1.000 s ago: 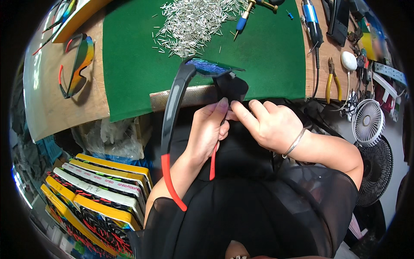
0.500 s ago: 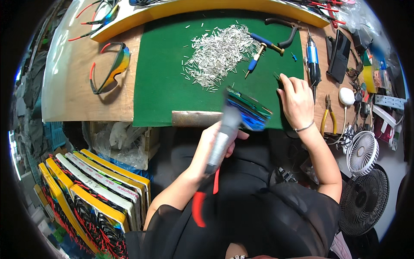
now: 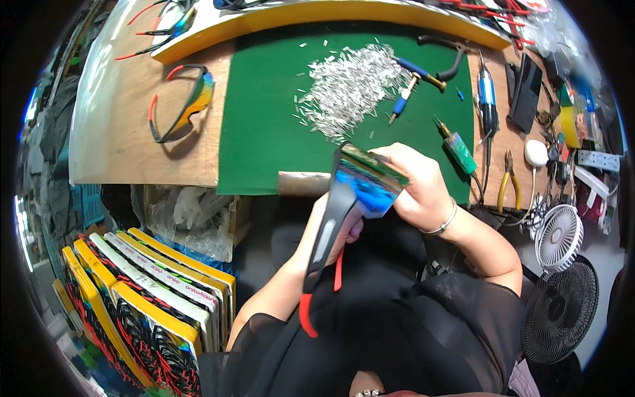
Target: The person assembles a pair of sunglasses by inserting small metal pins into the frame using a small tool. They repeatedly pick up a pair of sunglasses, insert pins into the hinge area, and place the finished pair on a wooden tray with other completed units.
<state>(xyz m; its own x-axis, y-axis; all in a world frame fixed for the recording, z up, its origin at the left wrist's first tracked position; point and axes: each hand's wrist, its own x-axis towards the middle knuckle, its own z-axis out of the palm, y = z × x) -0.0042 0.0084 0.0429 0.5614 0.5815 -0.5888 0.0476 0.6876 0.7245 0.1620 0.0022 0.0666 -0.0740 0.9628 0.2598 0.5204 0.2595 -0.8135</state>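
Note:
In front of my body I hold a pair of wraparound sunglasses (image 3: 367, 188) with a blue mirrored lens, a black frame and red temple tips. My left hand (image 3: 315, 228) is closed round the near side by the temple arm, which partly covers it. My right hand (image 3: 423, 185) grips the lens's other end, its thumb and fingers partly hidden behind it. To the right of that hand, a green-handled pen-shaped tool (image 3: 458, 151) lies on the green mat (image 3: 258, 126). Beyond the glasses is a pile of small silvery-white pins (image 3: 350, 89).
Two blue-handled screwdrivers (image 3: 403, 99) lie beside the pile. A blue electric pen tool (image 3: 487, 99), yellow-handled pliers (image 3: 508, 182) and a phone (image 3: 524, 92) are at right. Another pair of sunglasses (image 3: 185, 106) rests at left. Fans (image 3: 559, 238) stand lower right; filled trays (image 3: 152, 284) lower left.
My right hand has left the green-handled tool on the mat and moved left onto the sunglasses. The glasses have turned slightly in my left hand, and the view has shifted a little.

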